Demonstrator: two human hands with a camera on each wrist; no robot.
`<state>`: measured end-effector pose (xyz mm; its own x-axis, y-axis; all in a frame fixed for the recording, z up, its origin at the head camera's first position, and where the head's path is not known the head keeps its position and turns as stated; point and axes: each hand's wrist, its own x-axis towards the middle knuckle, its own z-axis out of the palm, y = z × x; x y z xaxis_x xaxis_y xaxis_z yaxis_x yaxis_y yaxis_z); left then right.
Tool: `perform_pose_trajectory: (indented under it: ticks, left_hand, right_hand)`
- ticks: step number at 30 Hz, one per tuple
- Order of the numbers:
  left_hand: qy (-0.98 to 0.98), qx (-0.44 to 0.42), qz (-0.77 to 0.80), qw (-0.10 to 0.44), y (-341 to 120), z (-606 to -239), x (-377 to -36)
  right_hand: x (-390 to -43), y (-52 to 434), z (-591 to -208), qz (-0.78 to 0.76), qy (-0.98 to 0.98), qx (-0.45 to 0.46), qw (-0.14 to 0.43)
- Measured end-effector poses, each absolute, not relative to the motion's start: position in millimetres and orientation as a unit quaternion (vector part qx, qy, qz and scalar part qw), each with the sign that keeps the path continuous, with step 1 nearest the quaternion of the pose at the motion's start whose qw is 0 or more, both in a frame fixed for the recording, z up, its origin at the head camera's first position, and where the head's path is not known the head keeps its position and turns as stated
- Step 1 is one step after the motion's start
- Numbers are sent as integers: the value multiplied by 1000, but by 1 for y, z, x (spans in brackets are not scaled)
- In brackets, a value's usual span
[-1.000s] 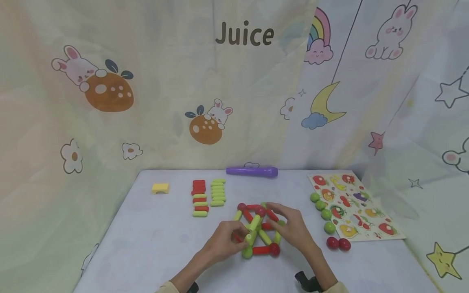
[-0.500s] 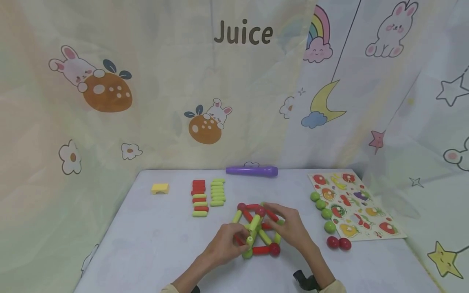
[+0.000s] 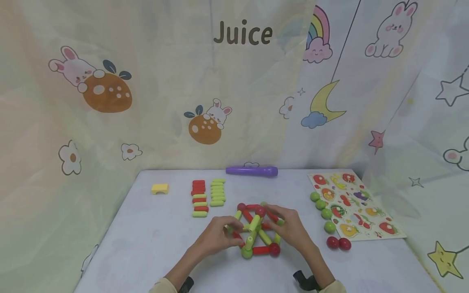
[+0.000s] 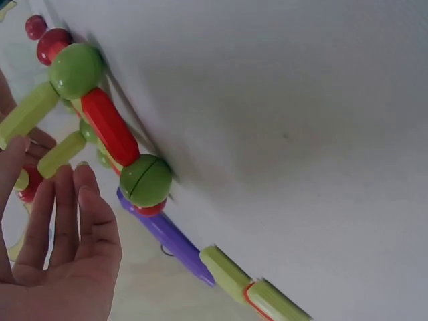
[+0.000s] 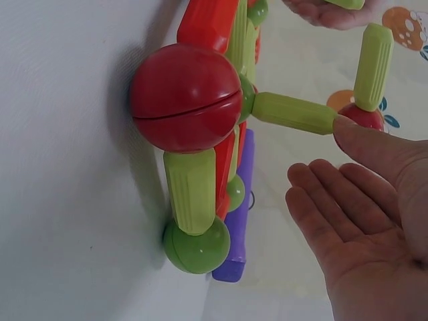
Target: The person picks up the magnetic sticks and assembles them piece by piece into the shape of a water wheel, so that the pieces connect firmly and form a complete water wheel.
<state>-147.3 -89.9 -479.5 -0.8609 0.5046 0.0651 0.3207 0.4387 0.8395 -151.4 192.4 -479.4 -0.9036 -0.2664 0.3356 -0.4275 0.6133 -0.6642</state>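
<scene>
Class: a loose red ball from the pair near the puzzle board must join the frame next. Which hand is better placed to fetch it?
Right hand, probably: the red balls lie on its side; the left hand would have to cross the frame.

The rod-and-ball frame [image 3: 257, 230] stands near the middle of the bench [image 3: 146, 252], toward the front edge, with the left hand [image 3: 214, 240] and right hand [image 3: 289, 230] close on either side, so little room is left right beside it. Toward the left edge the bench lies bare and wide. Behind the frame, two rows of loose rods [image 3: 208, 196] block the way toward the back-left; the yellow block [image 3: 160, 188] sits further left. The purple tube [image 3: 252, 171] lies along the back edge. On the right, a line of green and red balls [image 3: 326, 219] and the puzzle board [image 3: 353, 205] fill the ground to the right edge.
</scene>
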Motion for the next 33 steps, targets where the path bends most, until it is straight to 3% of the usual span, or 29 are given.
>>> perform_pose_trajectory:
  ticks: [12,18,24,33]
  left_hand:
    - [911,194,364,-9,-100,-499,-161]
    - [913,199,356,-8,-105,-503,-168]
    - [904,243,351,35,-103,-506,-170]
    - [911,242,332,39,-94,-505,-167]
  right_hand:
    - [-144,208,-487,421,-888,171,65]
    - [-136,224,-496,412,-892,166,81]
    - [-127,250,-499,411,-897,128,100]
    - [-102,309,-495,305,-934,65,175]
